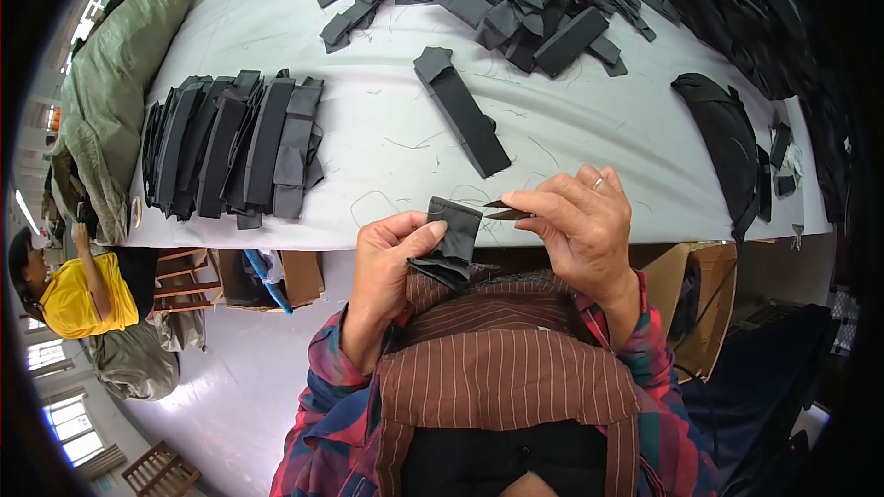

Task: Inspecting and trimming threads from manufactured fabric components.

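Between the thumb and fingers of my left hand [391, 253] is a folded dark fabric piece [451, 237], held just off the table's near edge. My right hand [580, 221] grips small dark thread snips [506, 211], their two blades parted and pointing left at the fabric's upper right corner. The blade tips look close to the fabric; whether they touch it I cannot tell. Beyond both hands, a single long dark fabric strip [463, 112] lies slantwise on the white-covered table [368, 143]. Loose thread ends are scattered around it.
Stacked dark strips [230, 147] stand in a row at left. A loose heap of similar pieces [525, 0] covers the far side. A black curved bag piece [718, 143] lies at right. Cardboard boxes [302, 278] sit below the edge. A person in yellow [87, 294] is at far left.
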{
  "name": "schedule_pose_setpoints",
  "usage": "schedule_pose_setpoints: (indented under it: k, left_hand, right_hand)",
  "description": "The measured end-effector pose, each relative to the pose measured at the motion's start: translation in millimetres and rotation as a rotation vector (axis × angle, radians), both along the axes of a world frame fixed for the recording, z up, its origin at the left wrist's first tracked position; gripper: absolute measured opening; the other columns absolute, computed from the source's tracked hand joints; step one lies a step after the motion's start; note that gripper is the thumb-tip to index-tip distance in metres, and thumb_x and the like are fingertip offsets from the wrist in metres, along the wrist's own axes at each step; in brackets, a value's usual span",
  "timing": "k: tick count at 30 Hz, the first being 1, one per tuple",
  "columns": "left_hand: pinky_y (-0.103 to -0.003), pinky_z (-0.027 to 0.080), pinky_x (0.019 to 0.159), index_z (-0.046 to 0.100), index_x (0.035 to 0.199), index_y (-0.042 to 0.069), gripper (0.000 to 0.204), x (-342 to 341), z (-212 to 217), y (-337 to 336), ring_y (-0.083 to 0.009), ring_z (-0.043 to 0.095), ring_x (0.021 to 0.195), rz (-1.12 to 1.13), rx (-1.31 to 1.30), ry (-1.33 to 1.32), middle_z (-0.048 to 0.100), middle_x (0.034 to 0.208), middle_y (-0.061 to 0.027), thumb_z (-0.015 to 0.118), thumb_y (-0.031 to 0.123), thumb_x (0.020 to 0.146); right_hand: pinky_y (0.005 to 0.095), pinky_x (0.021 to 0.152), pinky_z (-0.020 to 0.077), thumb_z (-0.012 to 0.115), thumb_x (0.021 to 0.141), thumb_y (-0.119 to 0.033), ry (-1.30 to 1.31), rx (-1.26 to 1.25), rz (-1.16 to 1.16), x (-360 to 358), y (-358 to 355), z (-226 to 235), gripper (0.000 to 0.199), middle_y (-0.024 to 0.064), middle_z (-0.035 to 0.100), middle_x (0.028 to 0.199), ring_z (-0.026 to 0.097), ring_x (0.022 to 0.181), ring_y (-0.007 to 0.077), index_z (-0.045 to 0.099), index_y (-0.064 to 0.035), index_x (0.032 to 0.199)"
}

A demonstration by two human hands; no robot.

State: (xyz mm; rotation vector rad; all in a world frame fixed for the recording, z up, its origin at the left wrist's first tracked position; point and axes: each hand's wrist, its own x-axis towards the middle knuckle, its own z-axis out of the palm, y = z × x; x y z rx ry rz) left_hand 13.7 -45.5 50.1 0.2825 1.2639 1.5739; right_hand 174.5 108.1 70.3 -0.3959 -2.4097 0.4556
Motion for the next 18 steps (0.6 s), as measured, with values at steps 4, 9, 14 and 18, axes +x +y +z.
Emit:
schedule_pose_setpoints:
  k: [4, 9, 14, 18]
  left_hand:
    - [-0.022, 0.051, 0.061, 0.066, 0.09, -0.007, 0.012, -0.8, -0.7, 0.0, -0.0096, 0.062, 0.065, -0.012, -0.014, 0.006, 0.067, 0.077, -0.0075, 0.062, 0.004, 0.086]
    - [-0.022, 0.05, 0.062, 0.066, 0.09, -0.006, 0.012, -1.4, -3.6, -0.2, -0.0092, 0.062, 0.065, -0.014, -0.019, 0.018, 0.067, 0.077, -0.0072, 0.062, 0.004, 0.086]
    - [-0.021, 0.05, 0.062, 0.066, 0.09, -0.006, 0.012, -1.4, -2.1, 1.1, -0.0088, 0.061, 0.065, -0.028, -0.041, 0.054, 0.067, 0.078, -0.007, 0.063, 0.004, 0.085]
    - [-0.021, 0.05, 0.062, 0.066, 0.09, -0.006, 0.011, -2.0, -1.6, 1.1, -0.0086, 0.061, 0.065, -0.034, -0.043, 0.043, 0.067, 0.077, -0.0067, 0.063, 0.004, 0.085]
  right_hand:
    - [0.0307, 0.06, 0.0261, 0.074, 0.066, -0.012, -0.016, 0.014, 0.024, -0.1, 1.6, -0.7, 0.027, -0.0061, 0.059, 0.069, 0.04, 0.057, 0.0157, 0.07, -0.0207, 0.092]
    - [0.0308, 0.06, 0.0258, 0.075, 0.065, -0.012, -0.009, -0.005, 0.069, 0.4, 3.3, -1.8, 0.028, -0.0056, 0.057, 0.068, 0.04, 0.057, 0.0162, 0.07, -0.0206, 0.091]
    - [0.0309, 0.06, 0.0258, 0.075, 0.065, -0.013, 0.007, -0.004, 0.08, -1.1, 3.1, -5.4, 0.028, -0.0053, 0.057, 0.068, 0.04, 0.057, 0.0165, 0.07, -0.0201, 0.092]
    - [0.0311, 0.06, 0.0259, 0.075, 0.065, -0.014, 0.0, 0.0, 0.078, -1.7, 2.6, -6.5, 0.027, -0.0049, 0.057, 0.067, 0.04, 0.057, 0.0168, 0.07, -0.02, 0.091]
